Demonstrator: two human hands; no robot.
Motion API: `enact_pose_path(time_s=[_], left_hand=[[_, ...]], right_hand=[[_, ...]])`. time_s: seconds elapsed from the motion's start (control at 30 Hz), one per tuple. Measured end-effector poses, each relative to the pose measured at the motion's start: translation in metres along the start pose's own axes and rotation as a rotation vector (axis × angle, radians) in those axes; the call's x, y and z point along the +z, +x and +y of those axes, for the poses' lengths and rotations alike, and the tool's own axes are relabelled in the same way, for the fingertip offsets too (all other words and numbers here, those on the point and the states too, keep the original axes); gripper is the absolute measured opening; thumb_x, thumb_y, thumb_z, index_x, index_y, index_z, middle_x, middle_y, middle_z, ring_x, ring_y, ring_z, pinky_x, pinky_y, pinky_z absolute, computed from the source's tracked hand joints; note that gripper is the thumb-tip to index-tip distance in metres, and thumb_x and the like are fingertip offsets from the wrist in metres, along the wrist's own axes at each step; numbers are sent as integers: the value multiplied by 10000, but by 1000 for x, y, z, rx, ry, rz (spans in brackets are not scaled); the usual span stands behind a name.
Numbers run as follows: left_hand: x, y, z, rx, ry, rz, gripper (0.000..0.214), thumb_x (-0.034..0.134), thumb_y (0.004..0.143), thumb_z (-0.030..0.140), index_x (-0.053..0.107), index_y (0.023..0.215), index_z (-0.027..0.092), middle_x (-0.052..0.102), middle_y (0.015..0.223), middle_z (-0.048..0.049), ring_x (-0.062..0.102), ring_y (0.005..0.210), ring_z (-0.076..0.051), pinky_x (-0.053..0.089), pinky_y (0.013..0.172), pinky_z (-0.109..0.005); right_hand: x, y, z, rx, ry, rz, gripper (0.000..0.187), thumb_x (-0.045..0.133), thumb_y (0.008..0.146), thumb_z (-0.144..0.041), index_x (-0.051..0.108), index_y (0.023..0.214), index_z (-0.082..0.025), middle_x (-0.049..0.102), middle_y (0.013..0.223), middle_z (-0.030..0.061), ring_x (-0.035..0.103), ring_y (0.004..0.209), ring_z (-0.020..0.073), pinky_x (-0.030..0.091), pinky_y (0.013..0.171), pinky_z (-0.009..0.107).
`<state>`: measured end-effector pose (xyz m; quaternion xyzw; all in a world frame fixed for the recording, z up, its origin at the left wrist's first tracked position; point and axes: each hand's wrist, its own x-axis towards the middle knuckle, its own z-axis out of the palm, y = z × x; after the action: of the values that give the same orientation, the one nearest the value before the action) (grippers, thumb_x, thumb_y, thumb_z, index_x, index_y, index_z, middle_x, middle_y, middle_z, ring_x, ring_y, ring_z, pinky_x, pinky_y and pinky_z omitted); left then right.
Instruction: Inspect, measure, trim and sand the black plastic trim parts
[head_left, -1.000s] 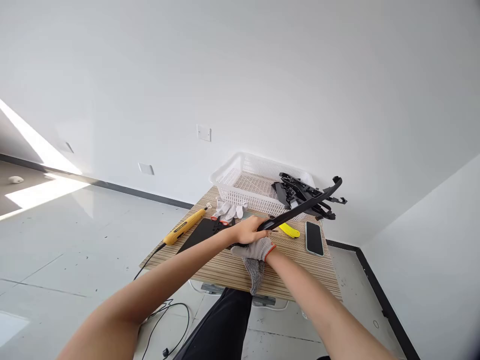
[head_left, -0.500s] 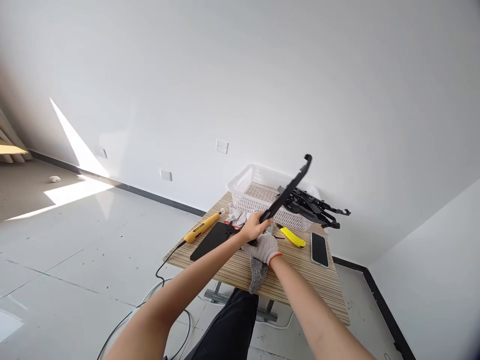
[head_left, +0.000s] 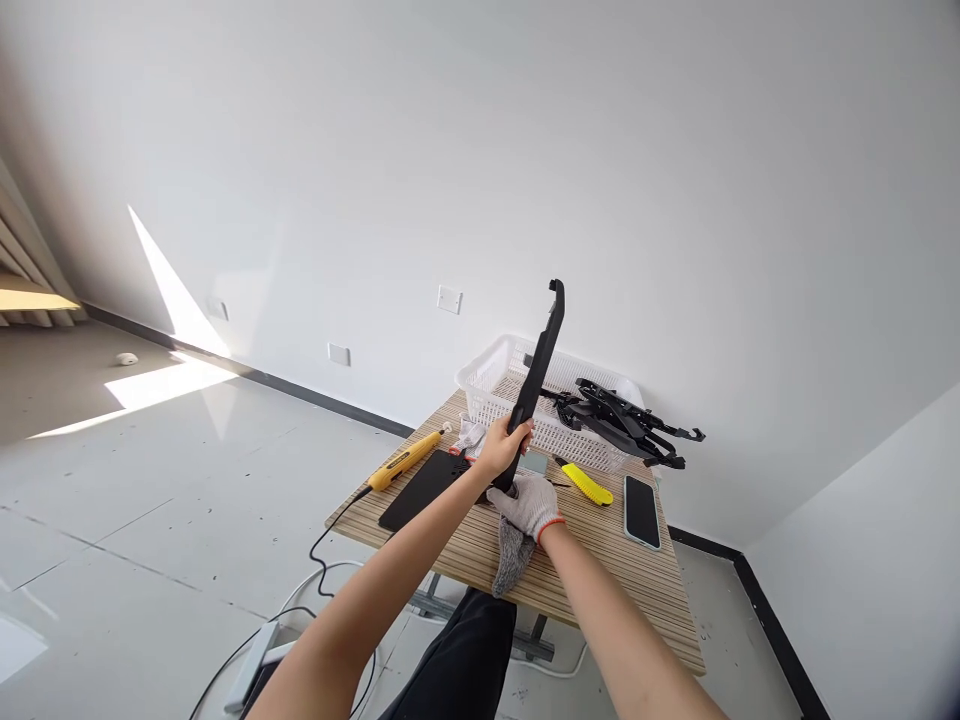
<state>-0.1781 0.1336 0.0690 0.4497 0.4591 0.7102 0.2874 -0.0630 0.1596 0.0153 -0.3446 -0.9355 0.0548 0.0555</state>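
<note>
My bare left hand (head_left: pixel 504 447) is wrapped round the lower part of a long black plastic strip (head_left: pixel 539 367), which stands nearly upright above the wooden table (head_left: pixel 600 560). My right hand (head_left: pixel 531 502), in a white knit glove with an orange cuff, rests at the strip's bottom end; a grey cloth (head_left: pixel 511 550) hangs below it over the table's front edge. Whether the gloved fingers grip the strip or the cloth is hidden.
A white mesh basket (head_left: pixel 495 390) stands at the back with several black plastic parts (head_left: pixel 626 422) beside it. On the table lie a yellow corded tool (head_left: pixel 403 459), a flat black panel (head_left: pixel 420 487), a yellow knife (head_left: pixel 586 482), a phone (head_left: pixel 642 510) and spare gloves (head_left: pixel 469 434).
The black strip has swung from lying low and pointing right to standing nearly upright in my left hand. The view has shifted slightly to the left.
</note>
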Motion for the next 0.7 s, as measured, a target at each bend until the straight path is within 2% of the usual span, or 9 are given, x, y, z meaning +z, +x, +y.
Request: enact_pose_path(time_s=[0.4,0.7], left_hand=[[11,9,5,-68,-25,-95,396,644,784,543,534,685,176,499,580,28,481,487,-91,413,476,-233],[22,10,-5,-47,31,-177,416,607,794,578,523,694,183,506,578,28,481,481,-94,439,487,-242]], right_hand=[[-3,-2,6,61,92,59,456,470,958,-601,766,967,-254,787,965,53,721,939,235,406,684,273],[-1,-3,15,116,112,69,491,432,981,-595,771,977,-240,790,966,69,733,945,248,412,668,278]])
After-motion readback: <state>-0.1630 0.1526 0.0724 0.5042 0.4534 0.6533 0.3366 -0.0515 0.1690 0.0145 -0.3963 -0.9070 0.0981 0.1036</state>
